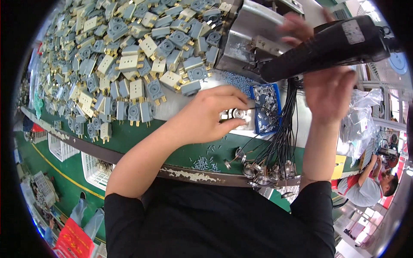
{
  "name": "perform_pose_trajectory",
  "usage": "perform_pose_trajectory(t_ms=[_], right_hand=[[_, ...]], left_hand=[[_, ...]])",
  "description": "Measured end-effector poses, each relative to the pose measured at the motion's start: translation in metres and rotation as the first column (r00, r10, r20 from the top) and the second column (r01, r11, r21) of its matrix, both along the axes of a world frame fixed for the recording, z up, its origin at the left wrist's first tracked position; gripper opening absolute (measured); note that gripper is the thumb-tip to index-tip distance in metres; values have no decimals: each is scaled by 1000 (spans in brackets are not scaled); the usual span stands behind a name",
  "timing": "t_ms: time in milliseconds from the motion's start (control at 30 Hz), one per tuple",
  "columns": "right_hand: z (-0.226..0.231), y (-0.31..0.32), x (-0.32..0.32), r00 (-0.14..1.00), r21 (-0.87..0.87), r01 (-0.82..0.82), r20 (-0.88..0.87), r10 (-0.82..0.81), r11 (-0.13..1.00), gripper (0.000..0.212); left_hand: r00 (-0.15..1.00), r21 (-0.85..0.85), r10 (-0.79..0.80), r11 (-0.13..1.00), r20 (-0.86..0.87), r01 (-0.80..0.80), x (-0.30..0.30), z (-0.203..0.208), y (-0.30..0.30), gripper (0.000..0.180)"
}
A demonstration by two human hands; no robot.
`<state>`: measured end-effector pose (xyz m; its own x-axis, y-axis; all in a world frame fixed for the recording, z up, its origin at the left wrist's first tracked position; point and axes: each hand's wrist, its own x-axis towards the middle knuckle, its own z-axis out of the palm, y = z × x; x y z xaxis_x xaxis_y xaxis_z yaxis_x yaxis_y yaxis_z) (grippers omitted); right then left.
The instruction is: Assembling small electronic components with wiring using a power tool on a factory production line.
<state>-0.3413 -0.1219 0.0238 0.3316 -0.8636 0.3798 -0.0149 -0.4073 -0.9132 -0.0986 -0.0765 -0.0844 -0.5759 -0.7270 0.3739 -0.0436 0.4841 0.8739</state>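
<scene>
My left hand (215,112) is closed, thumb and fingers curled round a small part with a round metal centre (237,113), down at the bench surface. Much of that part is hidden by the fingers. Just to its right sits a blue tray (275,122) of small metal pieces. My right hand (328,95) is raised and smeared by motion. A black hand-held power driver (318,49) crosses in front of it, with blurred fingers showing beyond. Whether those fingers touch the driver I cannot tell.
Many grey-and-cream switch-like blocks (130,63) with brass tabs cover the bench at left. Loose screws (202,164) lie near the front edge. Black wires with round metal ends (262,172) hang there. A metal fixture (245,36) stands behind; clear plastic bags (361,116) lie right. Someone sits far right.
</scene>
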Motion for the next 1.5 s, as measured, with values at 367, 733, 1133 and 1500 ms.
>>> perform_pose_trajectory(t_ms=[367, 733, 1133, 1500], right_hand=[[45, -5, 83, 692, 304, 490, 434, -577, 817, 84], [26, -31, 66, 724, 99, 476, 521, -453, 874, 85], [10, -41, 37, 886, 11, 279, 383, -262, 960, 109], [23, 28, 48, 960, 195, 8, 272, -62, 981, 126]], left_hand=[[1000, 55, 0, 999, 17, -1, 3, 4, 3, 29], [999, 66, -10, 998, 49, 7, 1, 5, 0, 29], [1000, 70, -6, 998, 24, 4, -1, 6, 2, 28], [1000, 37, 21, 999, -3, -20, 1, 3, 0, 29]])
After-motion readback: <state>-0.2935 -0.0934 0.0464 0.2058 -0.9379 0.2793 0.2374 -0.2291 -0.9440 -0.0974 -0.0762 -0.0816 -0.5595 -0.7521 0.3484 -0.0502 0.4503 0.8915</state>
